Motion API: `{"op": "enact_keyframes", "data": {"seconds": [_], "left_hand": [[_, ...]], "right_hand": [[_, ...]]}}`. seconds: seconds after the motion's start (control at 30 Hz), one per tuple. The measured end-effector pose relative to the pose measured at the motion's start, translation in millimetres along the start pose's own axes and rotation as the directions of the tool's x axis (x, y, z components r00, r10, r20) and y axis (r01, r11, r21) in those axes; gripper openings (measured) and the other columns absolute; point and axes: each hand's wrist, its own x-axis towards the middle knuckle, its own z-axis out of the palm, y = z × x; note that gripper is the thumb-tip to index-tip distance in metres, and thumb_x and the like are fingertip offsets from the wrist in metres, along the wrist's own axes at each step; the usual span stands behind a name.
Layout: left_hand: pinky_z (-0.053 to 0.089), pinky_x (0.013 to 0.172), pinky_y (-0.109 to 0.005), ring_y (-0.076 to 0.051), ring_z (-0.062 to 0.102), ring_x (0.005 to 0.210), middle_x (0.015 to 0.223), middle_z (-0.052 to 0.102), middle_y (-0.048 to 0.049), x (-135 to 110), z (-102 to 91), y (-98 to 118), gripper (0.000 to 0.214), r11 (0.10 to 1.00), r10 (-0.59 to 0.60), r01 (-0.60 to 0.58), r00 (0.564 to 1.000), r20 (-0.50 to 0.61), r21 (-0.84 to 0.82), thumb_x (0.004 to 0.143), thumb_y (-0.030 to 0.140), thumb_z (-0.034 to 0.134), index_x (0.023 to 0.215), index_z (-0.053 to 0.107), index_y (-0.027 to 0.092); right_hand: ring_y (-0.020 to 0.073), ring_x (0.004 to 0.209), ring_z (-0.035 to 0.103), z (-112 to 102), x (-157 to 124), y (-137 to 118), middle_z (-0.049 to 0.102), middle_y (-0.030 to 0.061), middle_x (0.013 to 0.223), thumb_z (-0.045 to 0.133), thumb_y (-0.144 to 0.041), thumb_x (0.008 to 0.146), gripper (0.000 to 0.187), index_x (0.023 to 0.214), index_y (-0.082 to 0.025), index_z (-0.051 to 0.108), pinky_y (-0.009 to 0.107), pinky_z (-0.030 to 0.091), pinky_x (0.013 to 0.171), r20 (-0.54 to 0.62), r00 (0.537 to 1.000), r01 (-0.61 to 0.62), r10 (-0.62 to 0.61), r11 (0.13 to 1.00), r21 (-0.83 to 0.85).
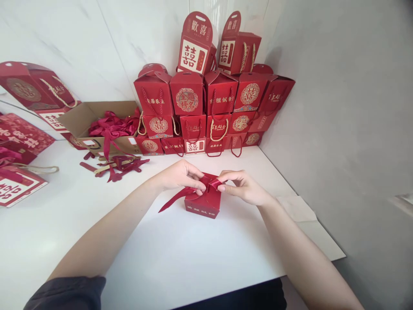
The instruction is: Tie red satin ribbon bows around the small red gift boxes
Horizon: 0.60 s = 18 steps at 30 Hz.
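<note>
A small red gift box (204,205) with gold lettering on its front sits on the white table (180,254) before me. A dark red ribbon (180,194) lies across its top, one tail trailing down to the left. My left hand (180,174) pinches the ribbon at the box's top left. My right hand (240,186) pinches the ribbon's loop at the top right. Both hands have their fingers closed on the ribbon.
A stack of several red gift bags and boxes (209,105) stands against the back wall. A cardboard box (84,118) filled with red ribbons sits left of it, with loose ribbon pieces (118,165) in front. More red boxes (19,137) lie at the far left.
</note>
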Motion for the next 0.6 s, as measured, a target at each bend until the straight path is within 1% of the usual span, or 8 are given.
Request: {"op": "enact_keyframes", "data": {"seconds": [0.07, 0.1, 0.23, 0.33, 0.4, 0.47, 0.53, 0.6], "left_hand": [[0.055, 0.068, -0.024, -0.016, 0.071, 0.070, 0.076, 0.076, -0.0070, -1, 1.8, 3, 0.026, 1.000, 0.014, -0.014, 1.000, 0.002, 0.014, 0.071, 0.026, 0.078, 0.095, 0.077, 0.015], [0.056, 0.069, -0.024, -0.016, 0.071, 0.070, 0.076, 0.075, -0.0068, -1, 2.8, 5, 0.029, 1.000, 0.024, -0.024, 1.000, 0.007, 0.017, 0.071, 0.026, 0.078, 0.097, 0.077, 0.015], [0.055, 0.067, -0.023, -0.015, 0.070, 0.068, 0.076, 0.075, -0.0058, -2, 6.1, 10, 0.028, 0.998, 0.050, -0.051, 0.998, 0.025, 0.045, 0.071, 0.026, 0.078, 0.096, 0.076, 0.014], [0.054, 0.066, -0.022, -0.015, 0.069, 0.069, 0.076, 0.076, -0.0056, -2, 6.6, 13, 0.024, 0.993, 0.045, -0.047, 0.999, 0.019, 0.107, 0.071, 0.029, 0.078, 0.090, 0.077, 0.014], [0.053, 0.066, -0.022, -0.015, 0.069, 0.069, 0.074, 0.075, -0.0058, -2, 6.1, 13, 0.022, 0.986, 0.050, -0.052, 0.999, 0.013, 0.157, 0.075, 0.033, 0.075, 0.085, 0.077, 0.013], [0.053, 0.066, -0.022, -0.015, 0.069, 0.069, 0.073, 0.075, -0.0065, -2, 5.7, 13, 0.024, 0.980, 0.055, -0.054, 0.999, 0.000, 0.194, 0.080, 0.036, 0.070, 0.081, 0.077, 0.013], [0.053, 0.066, -0.022, -0.015, 0.069, 0.068, 0.072, 0.074, -0.0072, -2, 5.7, 12, 0.027, 0.978, 0.051, -0.046, 0.999, -0.020, 0.206, 0.082, 0.037, 0.067, 0.078, 0.076, 0.012], [0.053, 0.066, -0.023, -0.015, 0.069, 0.067, 0.071, 0.074, -0.0075, -2, 6.0, 9, 0.028, 0.981, 0.036, -0.032, 0.999, -0.021, 0.189, 0.083, 0.038, 0.066, 0.079, 0.075, 0.012]], "right_hand": [[0.0187, 0.086, 0.059, 7, 1, -1, 0.068, 0.0045, 0.092, 0.067, -0.038, 0.084, 0.020, 0.097, -0.024, 0.073, 0.035, 0.046, 0.082, -0.021, 0.999, 0.031, -0.032, 0.998, -0.063], [0.0191, 0.087, 0.060, 9, 2, -2, 0.068, 0.0051, 0.094, 0.065, -0.037, 0.085, 0.021, 0.098, -0.023, 0.072, 0.035, 0.047, 0.082, -0.028, 0.999, 0.035, -0.038, 0.995, -0.093], [0.0176, 0.079, 0.059, 19, 3, -6, 0.069, 0.0050, 0.092, 0.059, -0.035, 0.090, 0.021, 0.102, -0.024, 0.071, 0.034, 0.046, 0.080, -0.050, 0.993, 0.091, -0.108, 0.962, -0.259], [0.0157, 0.071, 0.057, 24, 4, -8, 0.068, 0.0029, 0.083, 0.056, -0.031, 0.092, 0.019, 0.103, -0.024, 0.071, 0.036, 0.041, 0.084, -0.049, 0.982, 0.141, -0.180, 0.891, -0.431], [0.0151, 0.070, 0.056, 27, 3, -9, 0.066, 0.0020, 0.081, 0.057, -0.027, 0.091, 0.017, 0.103, -0.025, 0.069, 0.037, 0.038, 0.086, -0.038, 0.979, 0.154, -0.201, 0.846, -0.510], [0.0159, 0.073, 0.057, 29, 3, -9, 0.064, 0.0022, 0.084, 0.059, -0.027, 0.089, 0.017, 0.105, -0.024, 0.065, 0.036, 0.039, 0.085, -0.072, 0.975, 0.147, -0.208, 0.857, -0.494], [0.0173, 0.080, 0.057, 29, 3, -7, 0.062, 0.0034, 0.088, 0.058, -0.031, 0.090, 0.016, 0.104, -0.022, 0.061, 0.034, 0.042, 0.084, -0.178, 0.963, 0.117, -0.203, 0.907, -0.404], [0.0189, 0.089, 0.058, 29, 4, -4, 0.061, 0.0051, 0.093, 0.056, -0.035, 0.092, 0.015, 0.097, -0.022, 0.061, 0.033, 0.044, 0.084, -0.275, 0.943, 0.083, -0.186, 0.935, -0.345]]}}
